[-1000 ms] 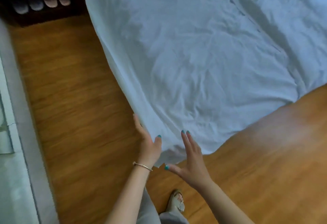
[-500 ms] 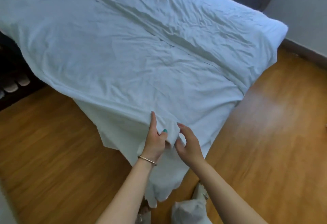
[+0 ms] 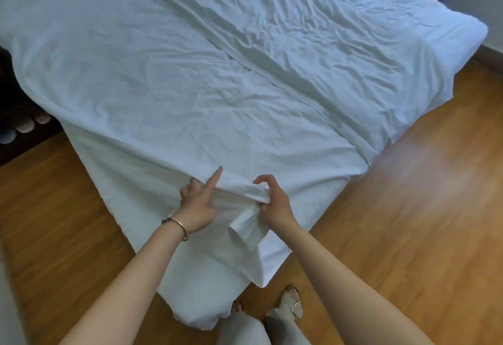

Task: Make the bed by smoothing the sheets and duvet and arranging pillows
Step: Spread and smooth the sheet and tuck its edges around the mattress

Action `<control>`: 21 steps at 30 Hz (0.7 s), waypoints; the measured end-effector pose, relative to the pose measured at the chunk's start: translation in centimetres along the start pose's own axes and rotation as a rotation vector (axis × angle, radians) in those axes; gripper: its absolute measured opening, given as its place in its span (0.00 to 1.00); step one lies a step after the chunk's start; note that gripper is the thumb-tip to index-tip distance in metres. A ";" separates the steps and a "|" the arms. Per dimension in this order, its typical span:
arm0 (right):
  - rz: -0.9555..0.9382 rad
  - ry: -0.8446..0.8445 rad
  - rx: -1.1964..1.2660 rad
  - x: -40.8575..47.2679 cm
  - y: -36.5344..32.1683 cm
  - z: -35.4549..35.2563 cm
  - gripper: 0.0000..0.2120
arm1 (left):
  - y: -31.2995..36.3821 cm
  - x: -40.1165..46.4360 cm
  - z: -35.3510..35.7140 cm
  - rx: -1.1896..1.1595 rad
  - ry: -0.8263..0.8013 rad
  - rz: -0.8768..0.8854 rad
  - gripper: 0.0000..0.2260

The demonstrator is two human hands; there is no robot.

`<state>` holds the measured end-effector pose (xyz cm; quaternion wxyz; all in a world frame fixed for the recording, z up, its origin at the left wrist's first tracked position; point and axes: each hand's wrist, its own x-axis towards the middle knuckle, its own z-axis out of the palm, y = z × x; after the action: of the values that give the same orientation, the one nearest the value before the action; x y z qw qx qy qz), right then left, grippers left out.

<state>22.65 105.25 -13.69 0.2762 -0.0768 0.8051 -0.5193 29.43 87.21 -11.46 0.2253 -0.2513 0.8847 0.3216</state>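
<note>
The white duvet (image 3: pixel 168 80) spreads away from both my hands across the bed (image 3: pixel 449 53), and its near corner hangs over the bed's edge right under them, down toward my feet. Beyond my right hand, farther out and to the right, a second white layer, the sheet (image 3: pixel 313 26), lies alongside the duvet, the 2 meeting along a long diagonal seam line. Both are creased all over with fine wrinkles; the duvet's draped corner falls in soft folds, and a small flap of it sticks out just below my right hand.

My left hand (image 3: pixel 197 204) rests against the duvet's edge at the corner, its index finger stretched straight up onto the top surface while the other fingers curl around the fabric at the fold. A thin bracelet (image 3: pixel 178 223) circles that wrist. My right hand (image 3: pixel 273 201), just beside the left, pinches a bunched ridge of the duvet between thumb and curled fingers, with the index finger arched above the cloth. Both forearms reach forward from below, converging on the corner. The wooden floor (image 3: pixel 408 208) lies to either side.
</note>
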 end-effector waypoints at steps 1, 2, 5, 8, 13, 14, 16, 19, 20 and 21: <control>-0.020 -0.060 0.014 0.4 -0.4 -0.8 0.25 | -0.1 0.6 0.2 0.265 0.118 0.028 0.40; -0.040 -0.109 0.031 0.7 -0.8 -1.4 0.25 | 0.1 1.5 0.3 0.415 0.255 0.084 0.40; -0.074 -0.207 0.032 2.4 -1.7 -3.5 0.25 | 0.5 5.6 -1.9 0.506 0.536 0.148 0.40; -0.009 -0.240 -0.004 4.4 -2.7 -6.7 0.22 | -0.9 9.5 -6.9 0.564 0.425 -0.012 0.30; -0.014 -0.243 -0.154 7.4 -3.9 -12.1 0.19 | -0.2 15.0 -11.3 0.545 0.026 0.074 0.41; -0.023 -0.170 -0.183 8.3 -4.0 -13.5 0.19 | 1.5 15.7 -11.8 0.458 0.098 0.096 0.39; -0.032 -0.008 -0.186 10.3 -4.1 -17.0 0.16 | 6.0 17.3 -12.9 0.391 0.265 0.184 0.35; -0.050 0.078 -0.204 13.6 -4.1 -23.6 0.08 | 14.1 20.6 -14.2 0.340 0.410 0.369 0.32; -0.049 0.078 -0.202 14.6 -4.1 -26.0 0.06 | 16.9 21.9 -14.5 0.319 0.418 0.406 0.31; -0.043 0.079 -0.193 15.5 -4.0 -28.4 0.07 | 20.0 23.5 -14.6 0.311 0.420 0.444 0.30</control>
<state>-5.81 119.62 -7.10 0.2244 -0.1000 0.8598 -0.4477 -3.92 83.57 -5.43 -0.0018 -0.0757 0.9833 0.1652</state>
